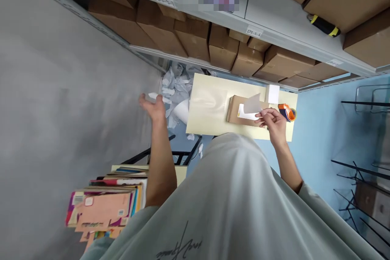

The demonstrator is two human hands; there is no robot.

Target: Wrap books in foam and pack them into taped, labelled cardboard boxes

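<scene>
My right hand point(276, 125) is over the table, its thumb and forefinger pinching a small pale paper sheet point(252, 105). Under the sheet lies a brown cardboard box point(233, 109) with a white label point(243, 114) on top, partly covered by the sheet and my fingers. My left hand point(154, 109) is out to the left, off the table, fingers spread. A white paper scrap point(165, 99) shows right at its fingertips; whether it touches the hand I cannot tell. Below that are crumpled white papers point(178, 83) on the floor.
The cream table point(207, 101) also bears a white box point(272, 94) and an orange tape dispenser point(285, 110). Shelves of cardboard boxes point(224, 46) cross above, with a yellow-black tool point(324, 25). Stacked books point(103, 207) stand lower left, beside the grey wall point(61, 109).
</scene>
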